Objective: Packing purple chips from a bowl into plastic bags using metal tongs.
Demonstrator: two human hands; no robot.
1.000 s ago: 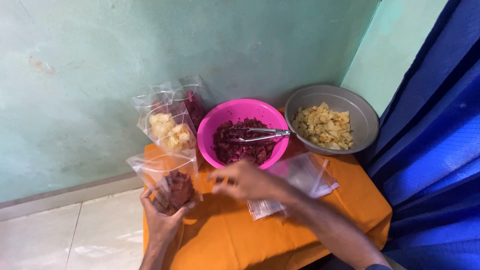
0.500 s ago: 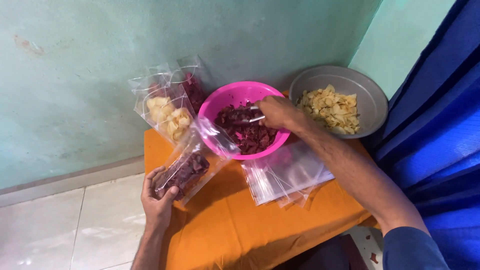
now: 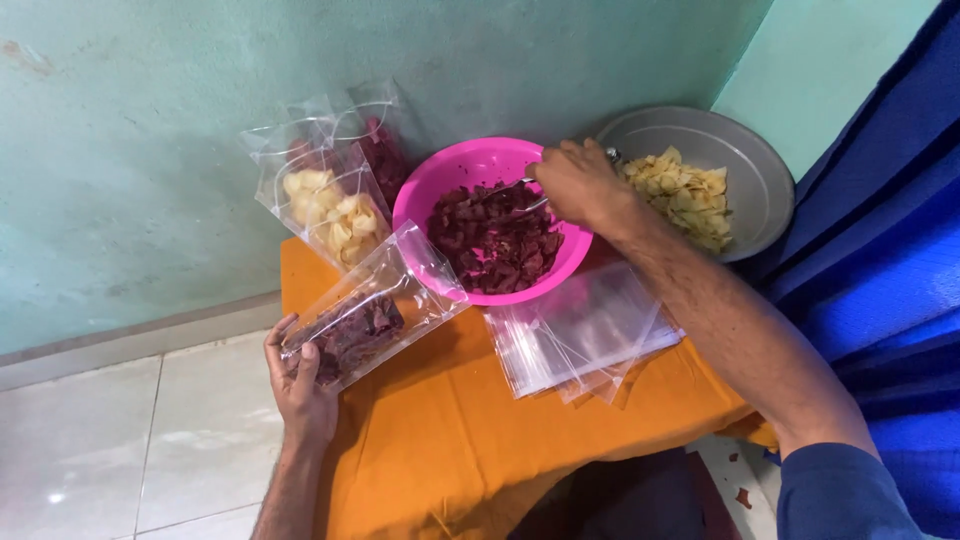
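A clear plastic pouch (image 3: 370, 318), partly filled with dark red chips, is held tilted over the bench's left edge, its open mouth raised toward a pink bowl (image 3: 440, 185) at the back edge; metal tongs (image 3: 520, 188) are gripped inside the bowl, over a heap of dark red chips (image 3: 495, 235)

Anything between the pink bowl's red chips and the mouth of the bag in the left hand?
Nothing visible. The clear bag in the left hand tilts its open mouth to the pink bowl; the right hand holds tongs over the red chips.
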